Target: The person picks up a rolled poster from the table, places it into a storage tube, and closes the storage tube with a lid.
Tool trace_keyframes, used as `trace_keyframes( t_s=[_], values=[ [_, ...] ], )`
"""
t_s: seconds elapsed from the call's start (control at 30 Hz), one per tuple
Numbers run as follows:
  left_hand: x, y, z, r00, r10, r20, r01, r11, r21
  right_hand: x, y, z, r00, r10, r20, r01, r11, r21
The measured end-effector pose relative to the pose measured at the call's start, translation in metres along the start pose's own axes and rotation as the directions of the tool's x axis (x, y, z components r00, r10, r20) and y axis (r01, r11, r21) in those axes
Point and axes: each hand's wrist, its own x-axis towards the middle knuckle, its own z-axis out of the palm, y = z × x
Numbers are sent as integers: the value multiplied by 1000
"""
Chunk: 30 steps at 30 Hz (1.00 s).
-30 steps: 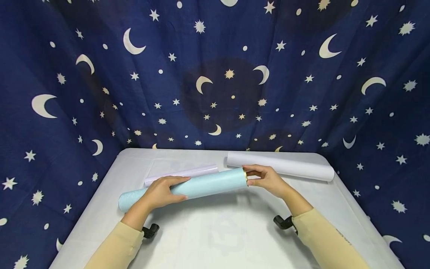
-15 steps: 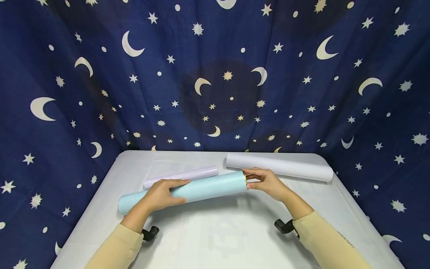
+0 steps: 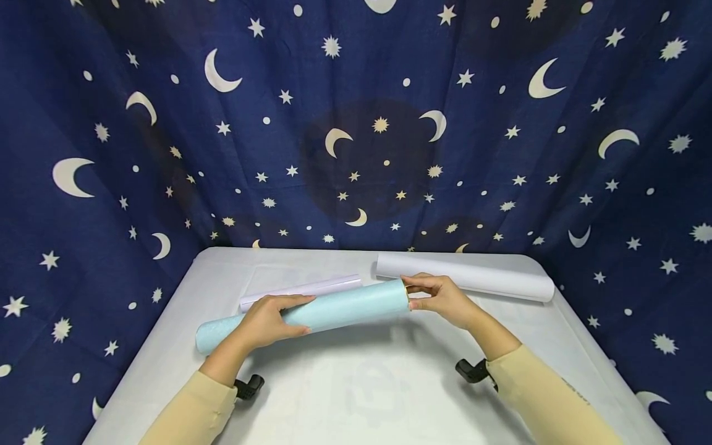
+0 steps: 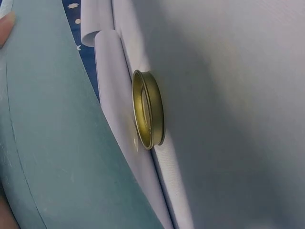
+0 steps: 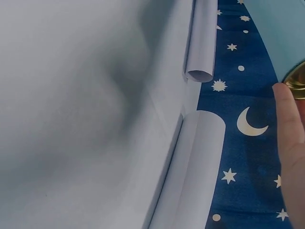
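Note:
My left hand (image 3: 267, 321) grips a light blue tube (image 3: 350, 308) around its middle, fingers over the top and thumb on the near side. The tube slants, its right end raised off the table and its left end lower. At the raised end, the fingers and thumb of my right hand (image 3: 442, 300) pinch the rim of a gold ring (image 5: 296, 82), set at the tube's mouth. Another gold ring (image 4: 156, 109) stands on edge beside a pale lilac roll in the left wrist view. In the head view the blue tube hides that ring.
The pale lilac roll (image 3: 311, 288) lies just behind the blue tube. A larger white roll (image 3: 478, 276) lies along the back right of the white-covered table (image 3: 356, 395). A dark blue curtain (image 3: 378, 80) with moons and stars surrounds the back and sides.
Less of the gold ring shows at the tube's right end than a second ago. Both hands keep nearly the same place, and the rolls behind have not moved.

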Motion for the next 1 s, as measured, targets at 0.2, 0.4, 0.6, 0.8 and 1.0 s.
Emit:
trace_keyframes(
  t_s=[0.2, 0.4, 0.6, 0.8, 1.0],
  values=[
    [-2, 0, -2, 1000, -19, -13, 19, 1000, -7, 5, -1, 1, 1000, 18, 21, -18, 1000, 2],
    [-3, -2, -4, 999, -33, -13, 32, 999, -44, 7, -6, 3, 999, 26, 27, -28, 999, 44],
    [-3, -1, -5, 999, -37, -2, 37, 998, -52, 5, -7, 4, 999, 30, 9, -31, 998, 52],
    [-6, 1, -5, 998, -60, -10, 59, 996, -65, 2, -13, 5, 1000, 20, 7, -21, 999, 43],
    [-9, 2, -3, 998, -59, -9, 58, 997, -51, -4, -14, 5, 999, 46, 11, -47, 999, 26]
  ],
)
